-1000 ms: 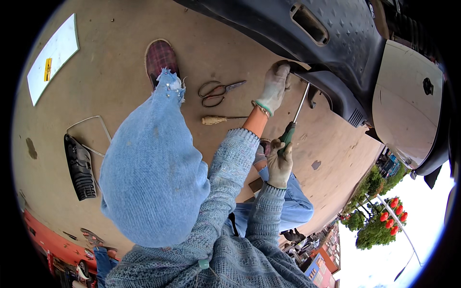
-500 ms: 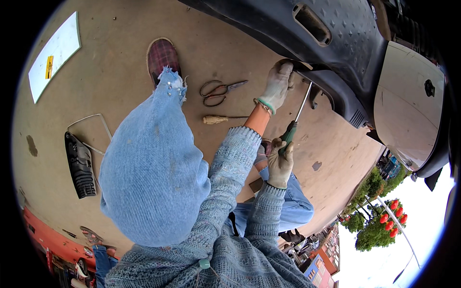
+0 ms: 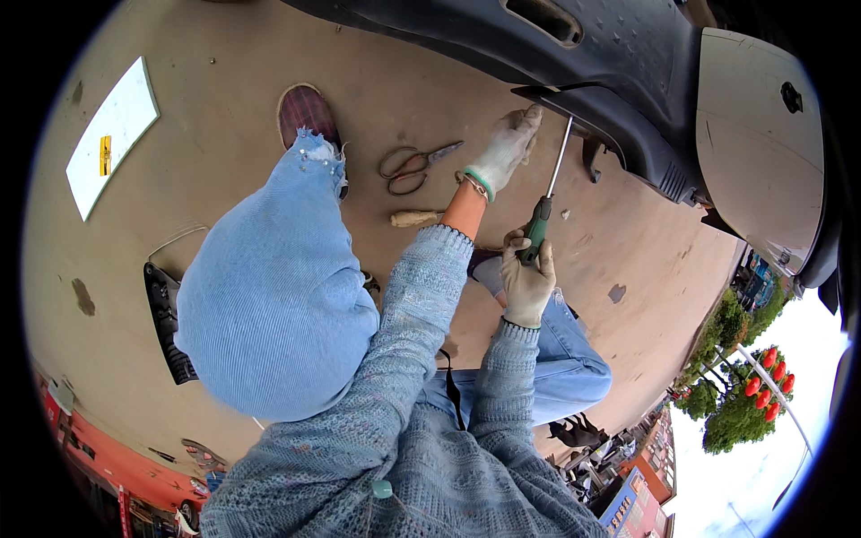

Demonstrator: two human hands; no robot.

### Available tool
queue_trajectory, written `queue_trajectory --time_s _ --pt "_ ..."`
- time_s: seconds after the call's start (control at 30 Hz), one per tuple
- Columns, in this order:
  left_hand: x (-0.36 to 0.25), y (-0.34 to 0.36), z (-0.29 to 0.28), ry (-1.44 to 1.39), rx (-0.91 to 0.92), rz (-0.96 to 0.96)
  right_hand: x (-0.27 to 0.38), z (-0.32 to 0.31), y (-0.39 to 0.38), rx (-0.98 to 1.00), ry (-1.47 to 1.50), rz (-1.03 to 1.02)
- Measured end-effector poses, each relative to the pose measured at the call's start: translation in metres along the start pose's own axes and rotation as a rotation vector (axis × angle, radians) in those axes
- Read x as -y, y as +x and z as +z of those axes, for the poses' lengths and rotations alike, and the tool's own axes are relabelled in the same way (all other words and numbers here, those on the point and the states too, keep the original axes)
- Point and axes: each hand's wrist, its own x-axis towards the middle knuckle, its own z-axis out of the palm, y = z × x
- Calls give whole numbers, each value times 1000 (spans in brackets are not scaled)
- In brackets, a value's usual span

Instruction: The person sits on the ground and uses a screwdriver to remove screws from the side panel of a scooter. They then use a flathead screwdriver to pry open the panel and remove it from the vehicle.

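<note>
In my gloved right hand [image 3: 527, 285] is a screwdriver [image 3: 539, 231] with a green handle, its fingers wrapped around the grip. The long metal shaft points up to the lower edge of a vehicle's black plastic trim panel [image 3: 619, 125], and its tip meets that edge. My gloved left hand [image 3: 508, 151] is just below the panel's free left end, its fingers stretched out toward the edge. Slight blur hides whether those fingertips touch the plastic. Scissors [image 3: 411, 170] with dark looped handles lie on the ground left of that hand, with a pale-handled tool [image 3: 414, 218] below them.
A white sheet [image 3: 117, 134] bearing a yellow item lies at far left. Near my bent knee [image 3: 278, 287] is a black ribbed plastic part [image 3: 166, 318]. A light-coloured vehicle panel [image 3: 758, 134] stands at right, with assorted objects [image 3: 583, 466] at lower right.
My left hand has slipped down off the trim panel's edge, leaving its pointed end showing. The screwdriver stays in my right hand at the panel. The whole view has shifted slightly.
</note>
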Motion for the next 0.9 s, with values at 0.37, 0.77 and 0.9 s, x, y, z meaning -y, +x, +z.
queue_trajectory --time_s 0.37,0.77,0.9 --pt "22 -21 28 784 100 11 -4 -4 -17 43 -353 -352" --pt "33 -11 38 849 32 140 1 -29 6 -34 -939 -743" --pt "32 -5 34 960 -32 244 21 -20 -10 6 -565 -144"
